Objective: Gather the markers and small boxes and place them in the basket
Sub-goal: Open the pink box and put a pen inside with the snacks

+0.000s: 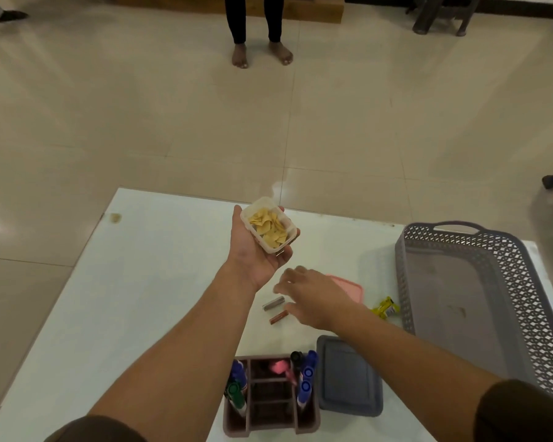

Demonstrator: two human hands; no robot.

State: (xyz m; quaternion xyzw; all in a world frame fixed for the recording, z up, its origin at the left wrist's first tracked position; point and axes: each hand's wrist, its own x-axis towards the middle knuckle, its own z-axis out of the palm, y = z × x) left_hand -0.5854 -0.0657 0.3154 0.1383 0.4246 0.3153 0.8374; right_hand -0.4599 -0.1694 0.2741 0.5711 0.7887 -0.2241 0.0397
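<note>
My left hand [258, 260] is raised over the white table [147, 282], palm up, holding a small clear box [269, 225] without a lid, filled with yellow flakes. My right hand [313, 298] hovers low over the table with fingers spread and empty, partly covering a pink lid [351, 287]. Two short tubes, one grey [273, 303] and one brown [278, 316], lie just left of that hand. A grey perforated basket [505, 288] stands at the right with nothing in it. Blue, green and black markers [307, 378] stand in a brown organizer [270, 419] near me.
A grey lidded box [348, 378] lies between the organizer and the basket. A yellow wrapper [385, 307] sits by the basket's left wall. Beyond the table a person's bare feet [261, 54] stand on the tiled floor. Chair legs [441, 17] are at the far right.
</note>
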